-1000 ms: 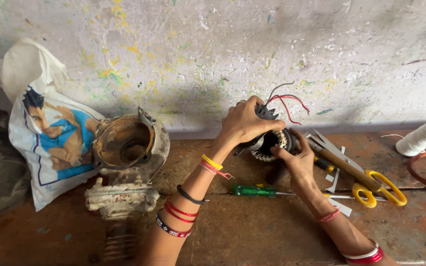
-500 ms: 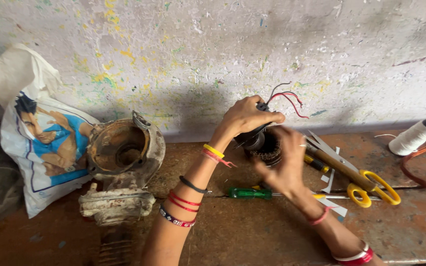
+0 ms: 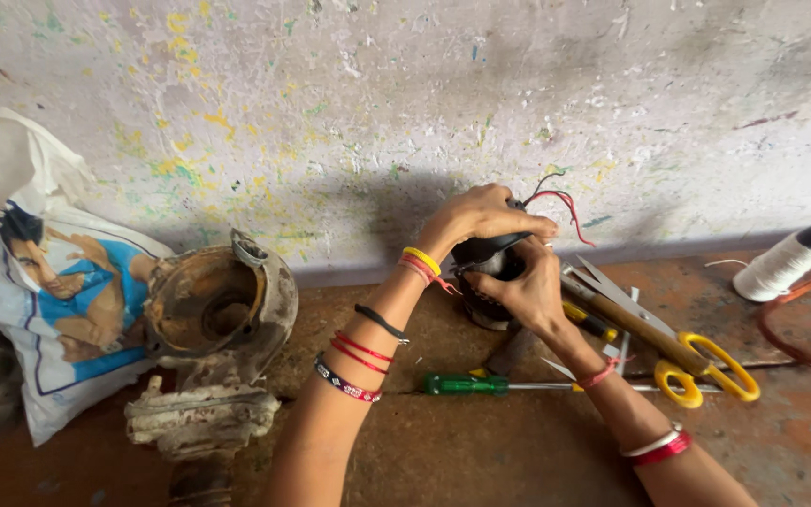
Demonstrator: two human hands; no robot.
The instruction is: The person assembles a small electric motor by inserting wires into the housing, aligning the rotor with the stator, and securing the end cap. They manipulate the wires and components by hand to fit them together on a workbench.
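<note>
Grip: the left hand (image 3: 481, 218) curls over the top of a dark motor winding (image 3: 488, 272), fingers closed across its upper edge, while the right hand (image 3: 526, 293) clasps its side from 4 o'clock, fingers wrapped on the body.
Change: a second ago the winding lay tilted toward the camera with its toothed core showing between the hands; both hands have since closed in, and the core is now mostly hidden behind them.
Reading: the piece appears to have been turned and gathered upright against the wall, which suggests handling rather than setting down.
Winding: it stands on the reddish bench (image 3: 481, 451) at the foot of the paint-flecked wall (image 3: 405, 94), near the middle of the frame.
Leads: red and black wires (image 3: 563, 199) spring from the top at 1 o'clock of the left hand, loose in the air.
At 5 o'clock: a green-handled screwdriver (image 3: 466, 383) lies flat on the bench just below the right wrist, untouched.
At 3 o'clock: yellow-handled scissors (image 3: 696, 366) rest among other hand tools, near the right forearm.
Far right: a spool of white thread (image 3: 786, 263) lies by the wall, beside a loop of copper-coloured wire (image 3: 804, 324).
At 9 o'clock: a rusty pump housing (image 3: 222, 314) sits well apart from the hands, open mouth up, with a printed white bag (image 3: 44, 291) beyond it.
</note>
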